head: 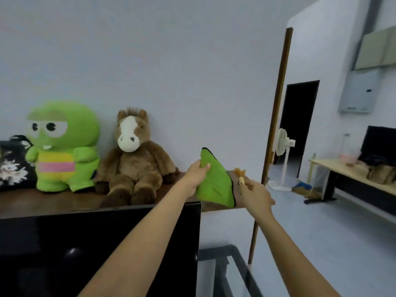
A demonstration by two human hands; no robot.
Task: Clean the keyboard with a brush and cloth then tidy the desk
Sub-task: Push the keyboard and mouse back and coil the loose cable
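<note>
Looks like a step with the tools at the shelf, above the dark screen; either picking up the cloth and brush or putting them away; cannot tell which from here; no keyboard in view, so no way to see if clean or not.

Left hand reaching up, grip pinched tight on the top part of the green cloth; right hand just beside, grip closed on the thin handle of the small brush; bristles pointing up.

Next move, as a guess: if picking up, lift both clear of the shelf and bring down to the worktop without bumping the toys; if putting away, lay the cloth flat, set the brush beside, let go gently so nothing slides off the edge.

Cloth: bright green, soft, floppy, with a dark sewn edge; bunched into a peak where pinched, bottom end resting on the right end of the shelf; should fold and hang easily.

Brush: little, pale handle, orange-tan tuft, a shiny band near the fingers; a bit blurry; sitting over the shelf end, right next to the cloth.

Close by on the shelf: a brown horse toy and a green plush toy, near the cloth but not touching.
</note>
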